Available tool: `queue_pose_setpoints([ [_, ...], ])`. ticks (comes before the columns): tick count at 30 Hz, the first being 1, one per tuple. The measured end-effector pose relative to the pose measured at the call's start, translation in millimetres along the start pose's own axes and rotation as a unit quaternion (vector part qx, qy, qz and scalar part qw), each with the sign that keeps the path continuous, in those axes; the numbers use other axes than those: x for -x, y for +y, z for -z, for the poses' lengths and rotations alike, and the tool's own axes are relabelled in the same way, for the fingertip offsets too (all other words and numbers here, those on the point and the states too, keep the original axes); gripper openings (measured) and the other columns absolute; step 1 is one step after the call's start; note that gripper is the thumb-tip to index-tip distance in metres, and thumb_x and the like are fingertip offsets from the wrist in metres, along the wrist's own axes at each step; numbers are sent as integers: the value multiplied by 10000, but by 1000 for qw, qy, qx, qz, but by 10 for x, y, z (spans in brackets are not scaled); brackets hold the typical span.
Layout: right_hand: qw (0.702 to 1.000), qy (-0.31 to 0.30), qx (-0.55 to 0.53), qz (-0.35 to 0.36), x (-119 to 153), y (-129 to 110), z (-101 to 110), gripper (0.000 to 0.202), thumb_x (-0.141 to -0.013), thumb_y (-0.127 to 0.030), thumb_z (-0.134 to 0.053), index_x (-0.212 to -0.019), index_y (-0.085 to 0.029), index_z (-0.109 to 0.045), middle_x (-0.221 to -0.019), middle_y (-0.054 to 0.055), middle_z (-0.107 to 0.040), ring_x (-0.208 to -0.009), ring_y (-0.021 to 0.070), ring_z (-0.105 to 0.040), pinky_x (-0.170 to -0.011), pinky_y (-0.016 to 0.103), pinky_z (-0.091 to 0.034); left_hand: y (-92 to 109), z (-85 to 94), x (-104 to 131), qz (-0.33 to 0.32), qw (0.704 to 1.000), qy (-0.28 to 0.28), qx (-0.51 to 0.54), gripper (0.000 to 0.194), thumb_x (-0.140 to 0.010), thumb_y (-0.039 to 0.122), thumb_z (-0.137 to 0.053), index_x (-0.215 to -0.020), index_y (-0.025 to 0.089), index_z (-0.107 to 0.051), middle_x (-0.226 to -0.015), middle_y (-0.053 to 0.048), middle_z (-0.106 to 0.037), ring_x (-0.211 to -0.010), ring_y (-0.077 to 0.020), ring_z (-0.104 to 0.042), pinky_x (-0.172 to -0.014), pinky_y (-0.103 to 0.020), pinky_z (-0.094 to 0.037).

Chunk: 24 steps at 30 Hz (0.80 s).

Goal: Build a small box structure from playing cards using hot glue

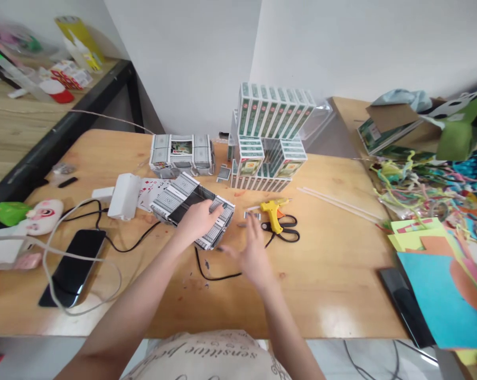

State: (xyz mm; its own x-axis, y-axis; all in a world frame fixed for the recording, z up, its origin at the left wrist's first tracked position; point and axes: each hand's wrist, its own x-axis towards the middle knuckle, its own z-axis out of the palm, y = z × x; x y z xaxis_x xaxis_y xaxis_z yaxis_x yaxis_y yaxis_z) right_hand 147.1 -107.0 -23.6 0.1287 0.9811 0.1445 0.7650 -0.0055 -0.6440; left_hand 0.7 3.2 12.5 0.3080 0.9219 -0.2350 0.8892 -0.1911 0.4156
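My left hand (197, 222) grips the near side of an open-topped box made of playing cards (175, 196), which sits tilted over the table with its dark inside showing. To its right my right hand (252, 256) is open, fingers spread and slightly blurred, holding nothing. Just beyond those fingers lie a yellow glue gun (274, 215) and black-handled scissors (289, 229), the gun lying across the scissors. A small loose card (252, 216) is by the fingertips. Behind the held box stands a second playing-card box (183, 154) with an opening in its top.
Green-and-white card packs (276, 111) are stacked at the back. Glue sticks (337, 203) lie to the right. On the left are a phone (74, 266), a white block (124, 196), loose cards (153, 190) and cables. Coloured paper (444, 295) and craft scraps fill the right edge.
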Motion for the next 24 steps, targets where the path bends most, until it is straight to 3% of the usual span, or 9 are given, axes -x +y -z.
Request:
queue_pose_setpoints([
  [3, 997, -44, -60, 37, 99, -218, -292, 1212, -613, -553, -740, -1449, -82, 1, -1497, 267, -111, -1399, 359, -94, -1084, 524, -270, -3, -4, -12, -5, 1000, -1, 11, 393, -885, 463, -344, -742, 172, -566, -783, -109, -677, -768, -236, -636, -628, -277, -383],
  [6, 995, -21, -83, 49, 78, -281, -469, 1303, -582, -547, -763, -1446, -95, 102, -1504, 275, -43, -1404, 364, -20, -1084, 550, -250, -12, -15, -27, -10, 1000, -3, 18, 412, -891, 463, -326, -731, 168, -565, -763, -108, -672, -742, -230, -633, -614, -278, -379],
  [14, 994, 2, -106, 37, 54, -297, -598, 1190, -705, -500, -693, -1437, -126, 168, -1512, 261, 71, -1405, 341, 14, -1078, 539, -268, -3, -26, -23, -4, 1000, -14, 19, 402, -903, 443, -310, -787, 158, -569, -798, -118, -680, -758, -233, -647, -624, -278, -401],
  [24, 991, 27, -120, 50, -26, -315, -686, 1185, -704, -549, -665, -1438, -118, 159, -1512, 256, 79, -1406, 345, 14, -1082, 546, -249, -1, -47, -22, 21, 999, -19, -24, 446, -915, 452, -268, -891, 136, -582, -844, -150, -690, -834, -260, -662, -678, -295, -435],
])
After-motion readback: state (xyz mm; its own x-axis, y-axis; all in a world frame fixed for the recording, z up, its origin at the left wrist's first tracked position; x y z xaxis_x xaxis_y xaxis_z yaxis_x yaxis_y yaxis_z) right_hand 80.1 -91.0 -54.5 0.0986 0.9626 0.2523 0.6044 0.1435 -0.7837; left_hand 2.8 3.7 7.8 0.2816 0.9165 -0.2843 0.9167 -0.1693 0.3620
